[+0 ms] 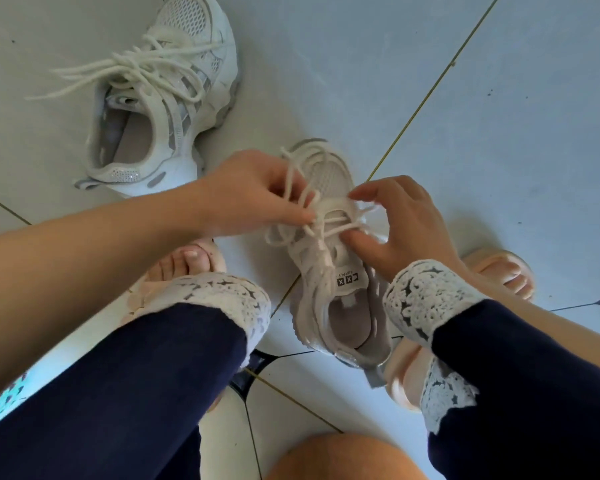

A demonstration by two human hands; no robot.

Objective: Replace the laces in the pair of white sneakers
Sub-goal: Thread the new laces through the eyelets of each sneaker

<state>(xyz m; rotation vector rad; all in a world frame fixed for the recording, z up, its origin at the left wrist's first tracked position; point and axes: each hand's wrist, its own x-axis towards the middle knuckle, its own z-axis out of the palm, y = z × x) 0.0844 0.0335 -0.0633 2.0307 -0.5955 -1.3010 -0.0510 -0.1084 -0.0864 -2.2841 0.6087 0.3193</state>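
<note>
A white sneaker [340,306] stands on the tiled floor between my feet, toe pointing away, with a black-and-white label on its tongue. Its cream lace [293,174] runs loosely through the upper eyelets. My left hand [250,192] pinches the lace strands over the left side of the shoe. My right hand [400,223] grips the shoe's right side, thumb pressed on the tongue, fingers curled over the lace crossings. The second white sneaker [174,98] lies at the upper left, its lace [125,67] loose and spread across the floor.
My legs in dark trousers with white lace cuffs [426,299] flank the shoe. My feet in pale sandals [194,261] rest on the floor either side. Light floor tiles [499,133] with dark grout lines stretch to the right.
</note>
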